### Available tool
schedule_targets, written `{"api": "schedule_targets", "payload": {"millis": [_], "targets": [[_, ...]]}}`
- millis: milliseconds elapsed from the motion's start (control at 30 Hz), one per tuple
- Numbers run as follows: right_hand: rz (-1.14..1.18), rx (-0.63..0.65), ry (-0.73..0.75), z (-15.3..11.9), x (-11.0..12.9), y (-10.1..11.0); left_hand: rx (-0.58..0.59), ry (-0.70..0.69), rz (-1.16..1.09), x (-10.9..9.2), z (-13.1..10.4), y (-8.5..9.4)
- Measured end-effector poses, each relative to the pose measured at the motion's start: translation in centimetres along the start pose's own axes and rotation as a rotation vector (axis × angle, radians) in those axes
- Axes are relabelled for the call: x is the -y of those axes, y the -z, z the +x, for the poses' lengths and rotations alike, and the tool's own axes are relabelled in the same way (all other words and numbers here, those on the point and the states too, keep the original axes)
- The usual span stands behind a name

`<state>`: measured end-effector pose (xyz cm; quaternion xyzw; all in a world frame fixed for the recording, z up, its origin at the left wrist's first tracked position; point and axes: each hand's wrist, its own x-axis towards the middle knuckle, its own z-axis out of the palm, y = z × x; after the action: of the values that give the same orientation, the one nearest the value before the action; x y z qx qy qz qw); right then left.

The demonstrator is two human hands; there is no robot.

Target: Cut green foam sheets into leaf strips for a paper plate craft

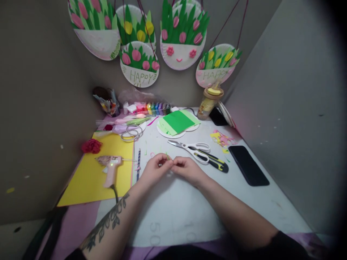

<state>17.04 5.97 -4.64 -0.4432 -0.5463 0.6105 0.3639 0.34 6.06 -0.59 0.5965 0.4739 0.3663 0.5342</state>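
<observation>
Both hands meet over the middle of the white table (173, 213), fingertips touching. My left hand (158, 166) is closed in a pinch, with a small green paper strip (167, 156) sticking up at its fingertips. My right hand (187, 169) is also pinched, its fingertips against the left ones; whatever lies between them is mostly hidden. Just beyond the right hand lie white-handled scissors (189, 147) and a black-and-yellow utility knife (219, 164). A dark patterned pencil (139, 164) rests left of the left hand.
A pink glue gun (111, 168) lies on yellow paper (84, 184) at the left. Green paper sheets (179, 122) lie on paper plates behind the hands. At the right are a black phone (248, 166) and a drink cup (210, 103). Decorated paper plates (183, 57) hang on the wall.
</observation>
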Motion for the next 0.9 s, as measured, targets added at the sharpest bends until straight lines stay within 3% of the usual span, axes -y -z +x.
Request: {"api": "schedule_targets", "payload": {"millis": [333,500,633,800,900], "targets": [[0.027,-0.005,-0.012,-0.11,0.15,-0.29,-0.023,0.043,-0.047,-0.35,0.02,0.25],[-0.164,-0.063,0.08,-0.33,0.39,-0.81,-0.166,0.123,-0.014,0.2,0.06,0.28],[-0.183,-0.065,0.079,-0.45,0.73,-0.89,-0.252,0.148,-0.018,0.15,0.05,0.74],[-0.147,-0.066,0.049,-0.26,0.42,-0.78,-0.26,0.154,-0.032,0.17,0.15,0.72],[-0.066,-0.043,0.025,-0.03,0.01,-0.86,-0.201,0.147,-0.041,0.39,0.16,0.12]]}}
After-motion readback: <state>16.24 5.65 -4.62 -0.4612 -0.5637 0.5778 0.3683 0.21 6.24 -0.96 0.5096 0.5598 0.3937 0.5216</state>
